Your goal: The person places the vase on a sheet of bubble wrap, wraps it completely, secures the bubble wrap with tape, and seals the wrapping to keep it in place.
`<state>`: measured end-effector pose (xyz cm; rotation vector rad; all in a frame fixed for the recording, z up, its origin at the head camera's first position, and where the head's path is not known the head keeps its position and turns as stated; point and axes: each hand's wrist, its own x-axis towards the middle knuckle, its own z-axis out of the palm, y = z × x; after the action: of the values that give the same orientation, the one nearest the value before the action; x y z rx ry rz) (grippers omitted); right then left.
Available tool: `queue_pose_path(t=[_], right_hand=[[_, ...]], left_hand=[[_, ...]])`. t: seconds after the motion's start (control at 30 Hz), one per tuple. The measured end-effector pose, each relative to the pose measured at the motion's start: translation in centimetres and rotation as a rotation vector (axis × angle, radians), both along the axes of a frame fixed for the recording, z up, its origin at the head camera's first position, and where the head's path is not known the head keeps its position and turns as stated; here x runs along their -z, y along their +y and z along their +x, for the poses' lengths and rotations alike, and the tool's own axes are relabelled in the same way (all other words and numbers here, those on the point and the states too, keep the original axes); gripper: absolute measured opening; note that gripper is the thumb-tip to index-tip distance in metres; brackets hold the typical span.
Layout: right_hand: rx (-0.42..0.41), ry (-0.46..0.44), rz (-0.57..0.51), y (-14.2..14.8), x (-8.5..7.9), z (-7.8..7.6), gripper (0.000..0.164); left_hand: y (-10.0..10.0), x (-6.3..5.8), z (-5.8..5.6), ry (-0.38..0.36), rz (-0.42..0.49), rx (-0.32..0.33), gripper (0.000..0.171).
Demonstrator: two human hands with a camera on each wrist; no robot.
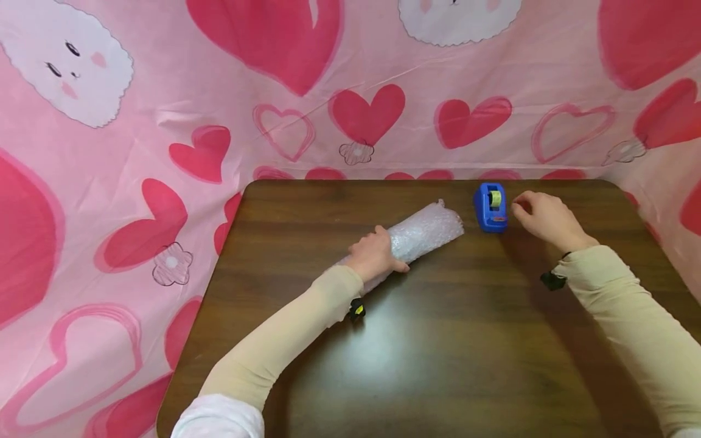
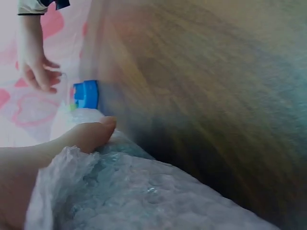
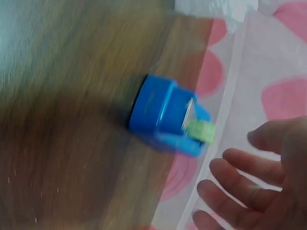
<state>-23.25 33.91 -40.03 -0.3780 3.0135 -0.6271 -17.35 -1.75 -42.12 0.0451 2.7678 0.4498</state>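
Nearest the head camera, two beige sleeves at lower left and lower right of the frame, above one brown wood-grain table. At centre, one bubble-wrap roll, gripped in the left hand between fingers and thumb; contents impossible to tell. Right of centre, one blue tape dispenser containing one yellow-green tape roll, just beside the right hand.

In the left wrist view, bubble wrap across the bottom, dispenser at upper left.

In the right wrist view, right hand at lower right, thumb and fingers apart; dispenser at centre.
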Motion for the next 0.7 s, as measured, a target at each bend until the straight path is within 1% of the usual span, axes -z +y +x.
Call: queue_pose_path(t=[0.13, 0.27, 0.37, 0.5, 0.6, 0.7], right_hand=[[0.022, -0.064, -0.010, 0.6, 0.5, -1.1, 0.036], [0.018, -0.117, -0.066, -0.1, 1.6, -2.1, 0.038], [0.037, -0.180, -0.112, -0.7, 2.4, -2.7, 0.040], [0.097, -0.271, -0.161, -1.1, 3.0, -3.0, 0.045], [0.166, -0.338, -0.225, -0.7, 3.1, -2.7, 0.050], [0.223, -0.381, -0.289, 0.1, 3.1, -2.4, 0.052]], left_hand=[[-0.1, -0.2, 0.2, -0.041, 0.025, -0.057, 0.103], [-0.5, -0.2, 0.5, -0.069, 0.076, -0.136, 0.104], [-0.8, -0.3, 0.7, -0.071, 0.127, -0.173, 0.100], [-0.6, -0.2, 0.7, -0.064, 0.172, -0.178, 0.098], [-0.1, -0.1, 0.8, -0.063, 0.185, -0.168, 0.098], [0.7, -0.1, 0.6, -0.059, 0.191, -0.154, 0.096]])
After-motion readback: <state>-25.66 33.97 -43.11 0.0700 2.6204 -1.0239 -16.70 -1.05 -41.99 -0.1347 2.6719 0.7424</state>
